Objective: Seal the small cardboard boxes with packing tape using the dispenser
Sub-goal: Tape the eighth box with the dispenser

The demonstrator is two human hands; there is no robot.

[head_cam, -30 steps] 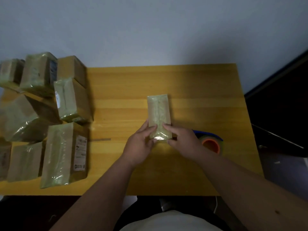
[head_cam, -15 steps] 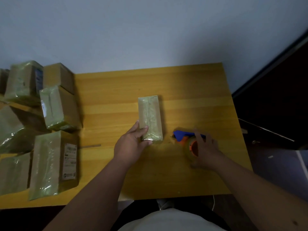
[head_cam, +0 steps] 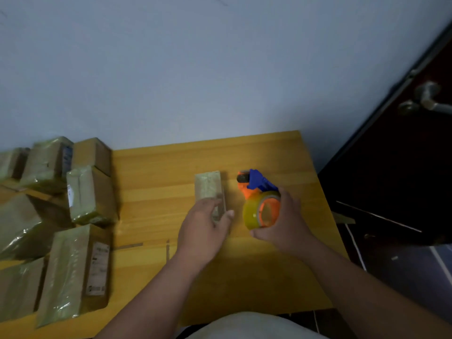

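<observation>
A small tape-covered cardboard box lies lengthwise in the middle of the yellow wooden table. My left hand covers its near end, thumb against the box's right side and fingers on its top and left. My right hand grips the orange and blue tape dispenser by its roll of clear tape, lifted just right of the box with the blue nose pointing away from me.
Several taped boxes and parcels crowd the table's left side, one with a printed label. A dark door with a metal handle stands at the right. A pale wall rises behind the table.
My right hand has picked the dispenser up from the table and brought it beside the box. My left hand slid further over the box's near end. The camera tilted upward.
</observation>
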